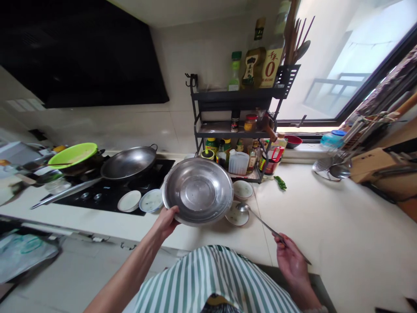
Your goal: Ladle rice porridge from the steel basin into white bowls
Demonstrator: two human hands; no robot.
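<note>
My left hand point(167, 219) grips the near rim of a large steel bowl point(198, 190), tilted up so its empty inside faces me, above the counter edge. My right hand point(289, 256) is closed on the handle of a long metal spoon point(260, 221). The spoon's bowl rests over a small white dish point(237, 215) just right of the steel bowl. Another small white dish point(243, 189) lies behind it.
A wok point(128, 163) sits on the black hob point(107, 193), with two small bowls point(141, 201) at its front edge. A green bowl point(73, 154) stands at left. A black rack point(234, 126) of bottles and jars stands behind. A knife block point(371, 167) is at right.
</note>
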